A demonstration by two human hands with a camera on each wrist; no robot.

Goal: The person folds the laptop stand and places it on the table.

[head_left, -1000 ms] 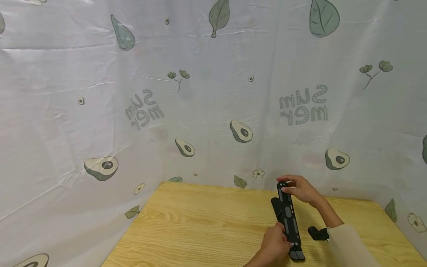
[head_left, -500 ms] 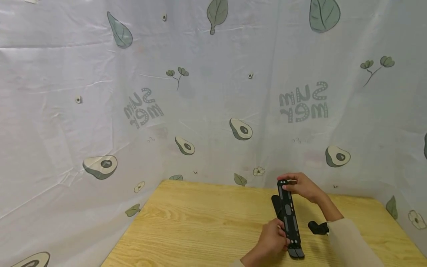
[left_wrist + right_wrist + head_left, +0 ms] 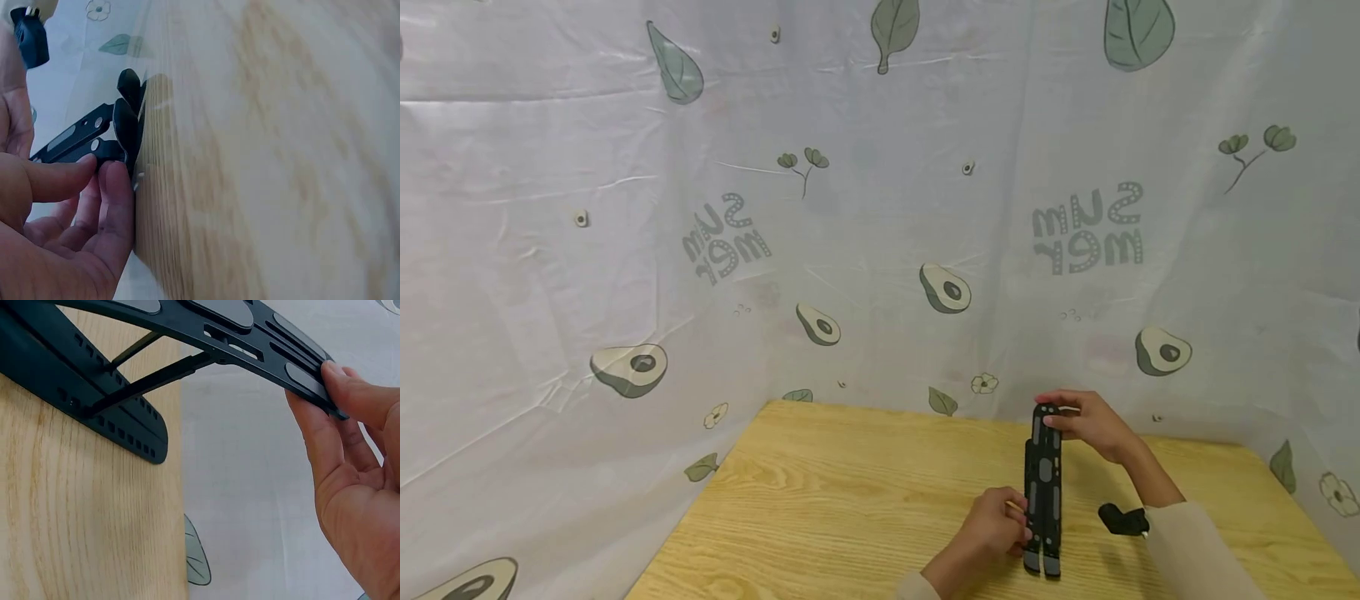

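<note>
A black folding laptop stand (image 3: 1045, 471) with grey pads is propped on the table, its long top bars raised off the base. My left hand (image 3: 996, 525) pinches its low near end, beside the small upturned feet (image 3: 127, 128). At the raised far end, my right hand (image 3: 1093, 425) grips the tip of the bars with the thumb (image 3: 350, 390) on top and fingers underneath. Thin struts (image 3: 150, 381) link the bars to the notched base (image 3: 128, 431) in the right wrist view. A narrow gap shows between the two feet in the head view.
The light wood table (image 3: 850, 483) ends at a back edge close behind the right hand. A pale sheet (image 3: 865, 250) printed with avocados and leaves hangs behind and at the sides. A small black device (image 3: 1123, 519) sits at the right sleeve's cuff.
The stand's near end has swung left with my left hand, and its two bars now show a gap there. My right hand has shifted slightly right, keeping its grip.
</note>
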